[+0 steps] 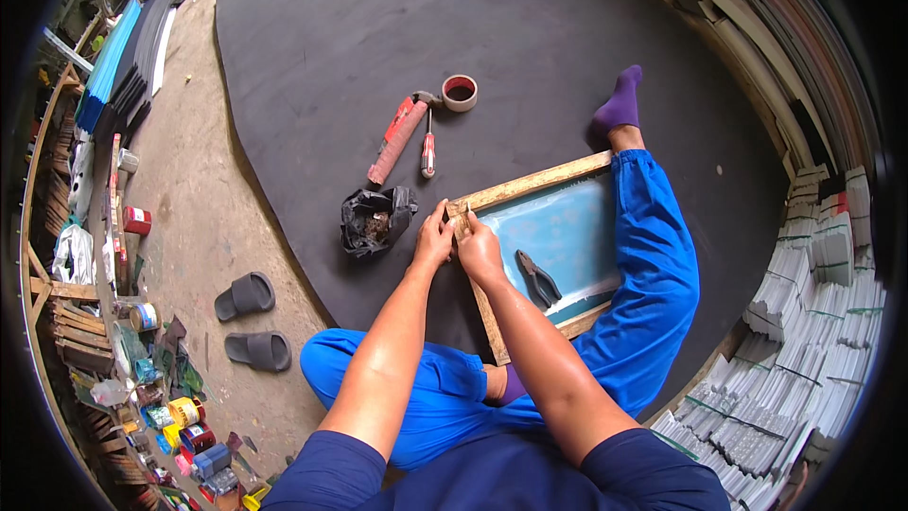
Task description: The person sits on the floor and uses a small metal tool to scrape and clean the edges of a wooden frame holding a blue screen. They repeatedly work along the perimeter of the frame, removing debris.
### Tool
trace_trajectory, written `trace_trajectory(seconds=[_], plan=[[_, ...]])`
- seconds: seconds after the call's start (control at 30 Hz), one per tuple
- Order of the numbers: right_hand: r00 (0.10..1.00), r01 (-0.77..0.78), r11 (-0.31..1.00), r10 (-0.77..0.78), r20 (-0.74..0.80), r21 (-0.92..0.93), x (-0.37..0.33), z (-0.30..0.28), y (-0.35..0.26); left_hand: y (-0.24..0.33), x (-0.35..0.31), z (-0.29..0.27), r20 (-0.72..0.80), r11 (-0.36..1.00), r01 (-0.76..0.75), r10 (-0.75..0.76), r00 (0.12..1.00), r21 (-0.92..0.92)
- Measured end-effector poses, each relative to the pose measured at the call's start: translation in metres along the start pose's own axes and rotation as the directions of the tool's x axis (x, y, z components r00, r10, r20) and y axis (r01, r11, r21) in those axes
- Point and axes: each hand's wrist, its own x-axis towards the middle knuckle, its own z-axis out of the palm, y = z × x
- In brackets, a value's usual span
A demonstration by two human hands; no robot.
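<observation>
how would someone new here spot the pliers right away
Start at the big black sheet and find the wooden frame on it. On the frame's blue panel lie the dark pliers, the only tool inside the frame.

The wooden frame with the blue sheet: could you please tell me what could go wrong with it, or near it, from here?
The pliers lie on the blue sheet inside the wooden frame, so a jolt might make them slide and scratch it. The open black bag is close to the left hand; a sideways knock could spill its contents. The blue-trousered leg covers the frame's right end, so shifting it might push the frame.
</observation>
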Motion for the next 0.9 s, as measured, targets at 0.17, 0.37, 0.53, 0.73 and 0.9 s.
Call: trace_trajectory(seconds=[0.17,0.37,0.53,0.73,0.9], plan=[[0.99,0.14,0.935,-0.125,-0.068,0.325,0.05,0.032,0.085,0.016,-0.002,0.002,0.023,0.998,0.031,-0.03,0.999,-0.053],[0.957,-0.281,0.657,0.134,0.259,0.7,0.011,0.0,0.039,0.011,-0.003,-0.001,0.015,0.999,0.032,-0.032,0.999,-0.034],[0.996,0.084,0.826,-0.067,-0.052,0.558,0.02,-0.005,0.054,0.017,-0.002,0.006,0.06,0.997,0.05,-0.047,0.997,-0.053],[0.804,-0.591,0.381,0.202,0.56,0.711,0.022,-0.036,0.037,0.003,0.001,0.004,0.046,0.995,0.016,-0.012,0.999,-0.094],[0.961,-0.174,0.883,0.055,0.272,0.436,0.019,-0.042,0.038,0.013,-0.001,0.0,0.051,0.998,0.022,-0.019,0.999,-0.063]])
